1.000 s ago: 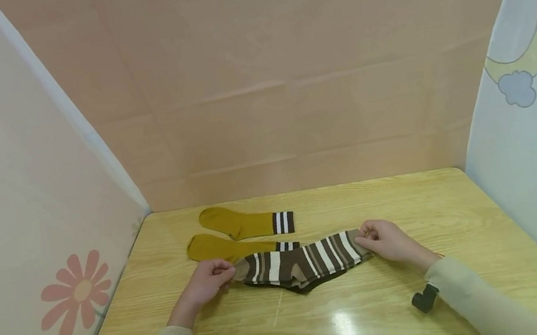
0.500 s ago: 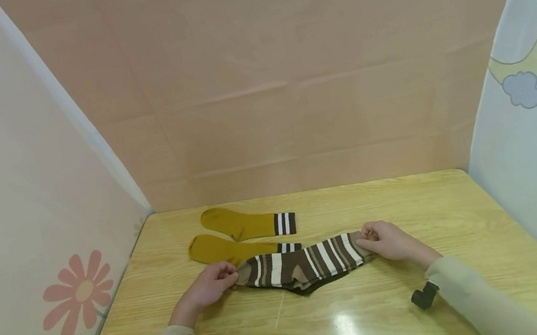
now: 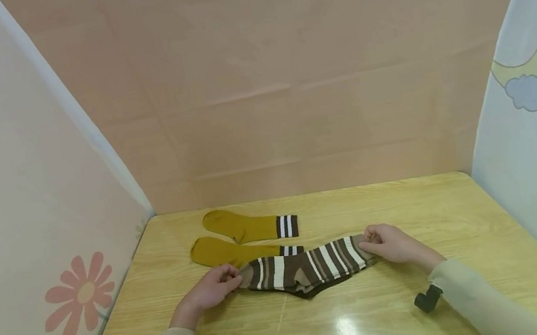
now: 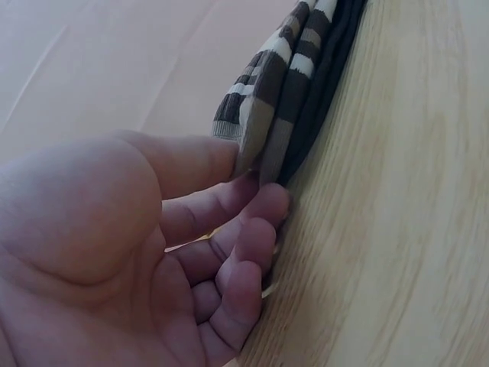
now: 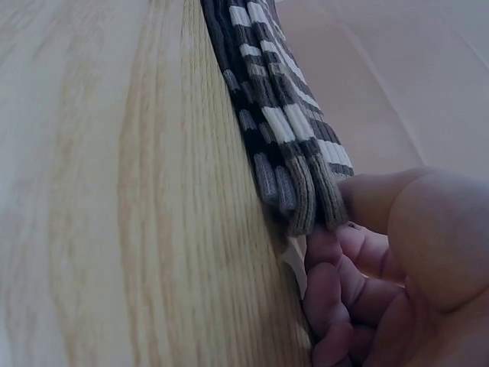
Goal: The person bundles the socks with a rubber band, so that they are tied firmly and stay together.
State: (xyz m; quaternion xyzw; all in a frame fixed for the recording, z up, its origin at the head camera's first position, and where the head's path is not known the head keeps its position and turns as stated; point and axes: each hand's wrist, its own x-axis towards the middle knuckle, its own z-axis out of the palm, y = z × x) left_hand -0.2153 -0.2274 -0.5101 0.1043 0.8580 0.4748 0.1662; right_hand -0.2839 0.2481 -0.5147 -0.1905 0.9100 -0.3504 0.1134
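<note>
Both ends of the striped socks (image 3: 317,265) are held, so the knit lies stretched crosswise between two bare hands, on the near side of the mustard socks (image 3: 252,229). At the toe end, the left hand (image 3: 211,288) pinches the tan tip: in its wrist view the thumb (image 4: 195,162) presses on the upper layer, with a forefinger behind it, while the other fingers curl below the fabric. A second layer hangs just beside that pinch, with dark cloth next to it along the desk (image 3: 405,316); whether the fingers clamp these layers too, I cannot tell.

At the cuff end, the right hand (image 3: 392,244) has thumb and forefinger closed on the ribbed brown edge. Its wrist view shows the thumb (image 5: 370,195) against the outer face and a fingertip under the rim, the remaining fingers bent beneath. Further cuff edges lie beside the gripped one, toward the desk, apart from the thumb. Between the hands, a tan heel patch sits mid-length, and dark fabric shows along the near edge. The nearer mustard sock's striped cuff is partly covered by the striped socks.
</note>
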